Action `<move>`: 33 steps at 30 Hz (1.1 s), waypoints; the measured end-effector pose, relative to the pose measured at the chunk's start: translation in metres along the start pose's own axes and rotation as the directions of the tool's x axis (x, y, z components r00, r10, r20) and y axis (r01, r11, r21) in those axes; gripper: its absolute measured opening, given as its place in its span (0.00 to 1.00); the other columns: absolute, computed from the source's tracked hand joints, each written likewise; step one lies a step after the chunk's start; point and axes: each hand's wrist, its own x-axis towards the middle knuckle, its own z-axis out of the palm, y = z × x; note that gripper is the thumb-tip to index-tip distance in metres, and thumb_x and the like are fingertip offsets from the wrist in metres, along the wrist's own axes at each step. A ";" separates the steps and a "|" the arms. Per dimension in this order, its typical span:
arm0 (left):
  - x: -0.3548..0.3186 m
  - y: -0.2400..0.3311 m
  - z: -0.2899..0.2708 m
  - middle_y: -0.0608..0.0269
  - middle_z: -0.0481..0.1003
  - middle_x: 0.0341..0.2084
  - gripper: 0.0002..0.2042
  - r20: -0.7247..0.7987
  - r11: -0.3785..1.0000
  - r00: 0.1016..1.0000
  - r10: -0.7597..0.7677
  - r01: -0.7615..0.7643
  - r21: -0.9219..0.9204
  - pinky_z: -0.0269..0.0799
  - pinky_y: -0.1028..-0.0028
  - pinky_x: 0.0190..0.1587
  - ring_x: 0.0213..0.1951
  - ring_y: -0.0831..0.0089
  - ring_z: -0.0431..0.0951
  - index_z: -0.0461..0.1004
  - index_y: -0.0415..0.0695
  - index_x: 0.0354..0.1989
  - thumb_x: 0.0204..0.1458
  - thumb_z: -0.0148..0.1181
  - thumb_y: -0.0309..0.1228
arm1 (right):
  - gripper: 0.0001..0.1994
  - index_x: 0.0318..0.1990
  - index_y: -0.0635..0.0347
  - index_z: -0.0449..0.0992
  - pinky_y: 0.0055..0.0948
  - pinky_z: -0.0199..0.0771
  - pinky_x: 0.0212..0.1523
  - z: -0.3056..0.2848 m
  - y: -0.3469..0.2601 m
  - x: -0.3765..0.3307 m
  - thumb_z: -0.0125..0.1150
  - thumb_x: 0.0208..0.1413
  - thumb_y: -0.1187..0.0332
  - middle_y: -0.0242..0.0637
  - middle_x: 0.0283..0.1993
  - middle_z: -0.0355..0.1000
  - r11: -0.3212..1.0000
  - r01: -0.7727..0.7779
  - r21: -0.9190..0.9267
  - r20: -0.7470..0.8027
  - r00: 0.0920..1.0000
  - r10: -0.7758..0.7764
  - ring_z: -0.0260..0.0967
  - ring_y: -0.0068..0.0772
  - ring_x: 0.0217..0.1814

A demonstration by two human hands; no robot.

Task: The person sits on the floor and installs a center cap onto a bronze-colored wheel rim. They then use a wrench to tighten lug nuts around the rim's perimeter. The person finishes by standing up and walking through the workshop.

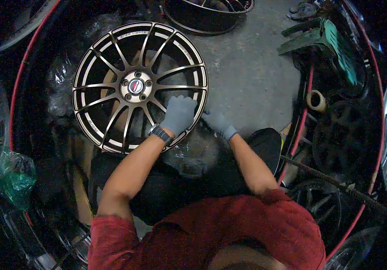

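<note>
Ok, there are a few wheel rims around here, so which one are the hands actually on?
The bronze multi-spoke rim lying flat centre-left: the left hand rests on its spokes, the right hand at its edge. The dark rims sit untouched.

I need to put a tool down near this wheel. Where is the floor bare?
Bare concrete floor lies right of the bronze wheel, bordered by the dark rim above and the stacked rims on the right. It is crowded at the wheel's lower right edge, where the left hand and right hand sit.
</note>
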 end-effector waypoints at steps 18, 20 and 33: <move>-0.001 0.000 0.004 0.62 0.77 0.27 0.02 -0.014 1.000 1.000 -0.010 0.010 0.008 0.68 0.60 0.38 0.35 0.61 0.78 0.77 0.50 0.28 0.48 0.58 0.28 | 0.23 0.63 0.66 0.68 0.35 0.73 0.57 0.049 -0.001 -0.016 0.53 0.65 0.64 0.42 0.58 0.74 0.670 0.024 0.742 0.023 0.998 -0.061 0.72 0.33 0.56; 0.000 0.000 0.003 0.62 0.77 0.27 0.03 0.005 1.000 1.000 -0.018 0.018 -0.004 0.68 0.60 0.38 0.35 0.61 0.78 0.78 0.49 0.28 0.48 0.58 0.28 | 0.23 0.64 0.65 0.67 0.34 0.74 0.58 0.048 -0.001 -0.018 0.53 0.65 0.64 0.40 0.58 0.74 0.566 -0.029 0.824 0.079 0.995 -0.064 0.71 0.33 0.57; 0.003 0.002 -0.003 0.61 0.78 0.31 0.07 0.127 0.998 0.990 -0.067 0.066 0.011 0.70 0.60 0.41 0.39 0.60 0.79 0.79 0.49 0.35 0.49 0.59 0.28 | 0.23 0.66 0.64 0.66 0.35 0.71 0.63 0.064 0.007 -0.011 0.56 0.64 0.69 0.38 0.64 0.71 0.425 0.020 0.905 0.043 0.990 -0.138 0.68 0.34 0.63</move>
